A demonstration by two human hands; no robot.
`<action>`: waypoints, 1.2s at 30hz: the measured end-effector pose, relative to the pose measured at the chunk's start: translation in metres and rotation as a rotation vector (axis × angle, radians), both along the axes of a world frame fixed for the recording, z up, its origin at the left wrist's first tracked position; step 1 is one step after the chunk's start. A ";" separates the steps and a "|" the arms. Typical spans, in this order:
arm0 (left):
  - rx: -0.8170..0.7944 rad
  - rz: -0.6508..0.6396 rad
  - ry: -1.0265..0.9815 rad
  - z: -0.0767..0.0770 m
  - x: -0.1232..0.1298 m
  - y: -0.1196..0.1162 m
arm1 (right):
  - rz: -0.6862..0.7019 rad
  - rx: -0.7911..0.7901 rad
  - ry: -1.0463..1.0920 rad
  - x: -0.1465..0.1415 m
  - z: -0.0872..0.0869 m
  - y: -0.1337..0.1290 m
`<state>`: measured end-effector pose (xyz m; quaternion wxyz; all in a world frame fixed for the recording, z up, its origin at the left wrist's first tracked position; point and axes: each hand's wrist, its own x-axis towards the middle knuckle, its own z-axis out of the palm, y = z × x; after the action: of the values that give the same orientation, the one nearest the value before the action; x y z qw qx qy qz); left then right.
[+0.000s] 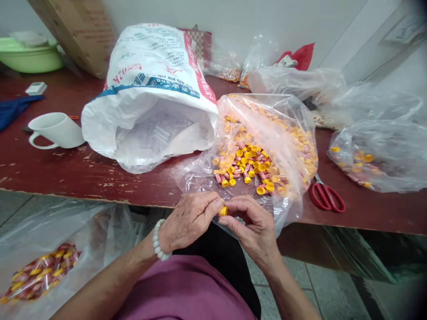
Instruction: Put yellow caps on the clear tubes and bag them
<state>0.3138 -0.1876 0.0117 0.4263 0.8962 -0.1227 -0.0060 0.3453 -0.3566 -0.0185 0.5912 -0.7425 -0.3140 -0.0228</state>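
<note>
My left hand (195,218), with a beaded bracelet at its wrist, is closed at the table's front edge, its thumb and fingertips meeting a small yellow-capped piece (223,211). From the other side, my right hand (251,222) pinches the same piece between thumb and index finger. Just beyond my hands lies an open clear plastic bag (293,129) with many yellow-capped, red-patterned pieces (247,166). Left of it, a large white printed sack (150,71) lies with its mouth toward me, clear tubes (162,133) inside.
Red-handled scissors (327,197) lie right of the open bag. A white mug (56,130) stands at left on the red table (100,180). Another bag (383,155) with capped pieces rests at right. Below the table at left, a bag holds filled yellow-capped tubes (43,273).
</note>
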 end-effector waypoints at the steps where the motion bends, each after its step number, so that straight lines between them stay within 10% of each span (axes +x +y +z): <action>1: 0.012 0.011 0.001 0.000 0.001 0.000 | -0.006 0.006 0.012 0.000 -0.001 0.000; 10: -0.300 0.018 0.327 -0.012 0.019 0.014 | -0.090 0.040 0.069 0.001 -0.010 -0.010; 21: -0.700 0.117 0.663 -0.024 0.018 0.001 | -0.008 0.660 0.980 0.007 -0.009 -0.010; 28: -0.697 -0.027 0.600 -0.027 0.009 -0.044 | -0.148 0.180 0.603 -0.017 -0.011 -0.022; 36: -0.982 -0.327 0.834 -0.014 0.017 -0.109 | -0.280 0.150 0.621 -0.028 0.011 -0.102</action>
<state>0.3307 -0.2968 -0.0019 0.7905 0.4901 -0.0703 -0.3605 0.3174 -0.4581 -0.0076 0.7025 -0.7045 -0.0116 0.1002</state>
